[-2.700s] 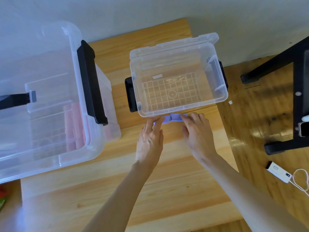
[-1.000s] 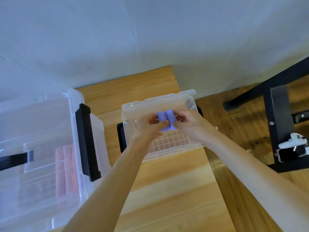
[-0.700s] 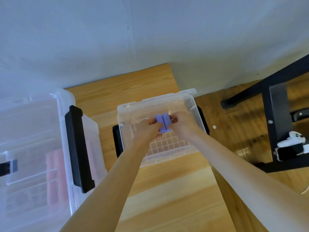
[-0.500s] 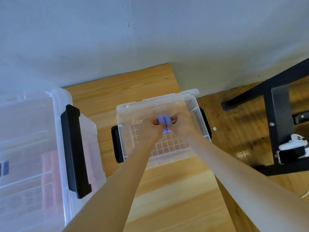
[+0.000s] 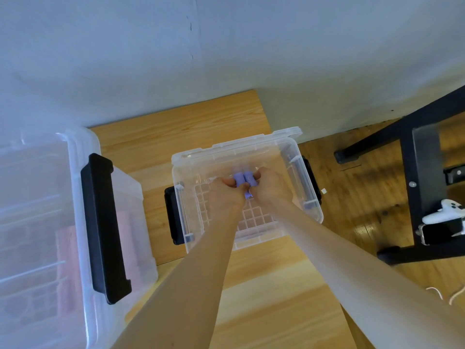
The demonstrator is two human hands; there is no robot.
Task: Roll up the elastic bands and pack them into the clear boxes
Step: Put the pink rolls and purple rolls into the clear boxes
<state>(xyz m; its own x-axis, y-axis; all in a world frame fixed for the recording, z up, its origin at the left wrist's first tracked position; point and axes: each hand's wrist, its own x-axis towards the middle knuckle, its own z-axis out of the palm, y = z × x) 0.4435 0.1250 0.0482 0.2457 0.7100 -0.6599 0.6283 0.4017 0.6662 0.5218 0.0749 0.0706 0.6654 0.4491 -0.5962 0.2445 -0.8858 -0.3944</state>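
The purple band (image 5: 243,179), rolled into two short rolls lying side by side, was inside the small clear box (image 5: 305,200), low over its gridded bottom and toward the far wall. The left hand (image 5: 226,195) gripped the left roll with curled fingers, and the right hand (image 5: 270,188) gripped the right roll the same way, the two hands almost touching each other. A short loose end of the band stuck out below the rolls between the hands. The small box stood open on the wooden surface (image 5: 264,298), with a black latch (image 5: 172,217) on its left side. To its left on the same surface stood a large clear box (image 5: 83,197) with a black handle (image 5: 104,227), and pink rolls (image 5: 65,268) showed dimly through its wall. At the right, on the wooden floor (image 5: 352,197), stood a black frame (image 5: 422,177).
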